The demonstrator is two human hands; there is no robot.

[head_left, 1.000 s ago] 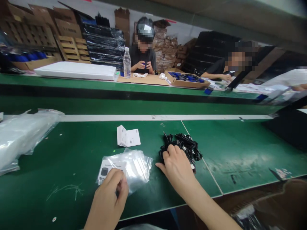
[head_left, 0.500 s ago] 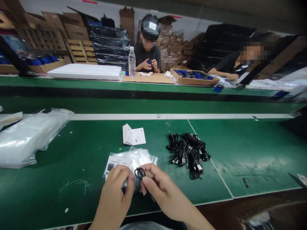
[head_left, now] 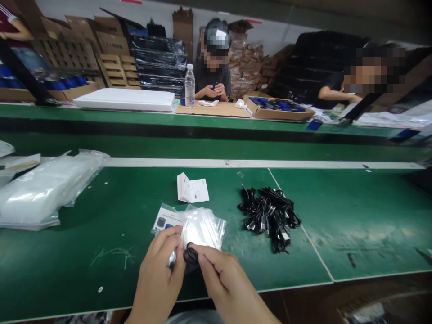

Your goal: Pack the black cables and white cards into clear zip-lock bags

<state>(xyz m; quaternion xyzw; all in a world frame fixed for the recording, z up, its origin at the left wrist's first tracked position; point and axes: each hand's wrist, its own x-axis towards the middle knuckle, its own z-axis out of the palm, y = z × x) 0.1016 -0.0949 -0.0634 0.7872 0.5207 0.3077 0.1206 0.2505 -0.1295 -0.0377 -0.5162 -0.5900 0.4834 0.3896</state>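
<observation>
My left hand [head_left: 158, 274] pinches the near edge of a small clear plastic bag [head_left: 202, 229] that lies on a stack of such bags, over a printed card [head_left: 164, 221]. My right hand [head_left: 222, 279] is closed on a small coiled black cable [head_left: 190, 254] and holds it at the bag's mouth, close against my left fingers. A pile of several coiled black cables [head_left: 270, 216] lies on the green table [head_left: 337, 225] to the right. A folded white leaflet stack [head_left: 192, 190] sits just beyond the bags.
A large clear plastic package [head_left: 43, 189] lies at the left. Across a green conveyor [head_left: 202, 144], two other people sit at a far bench with a water bottle [head_left: 190, 86], a white slab [head_left: 124, 99] and a cardboard tray of blue parts [head_left: 276, 109].
My right hand has left the cable pile with one coiled cable and brought it to my left hand at the bag. The view has shifted slightly, with the table things now further right.
</observation>
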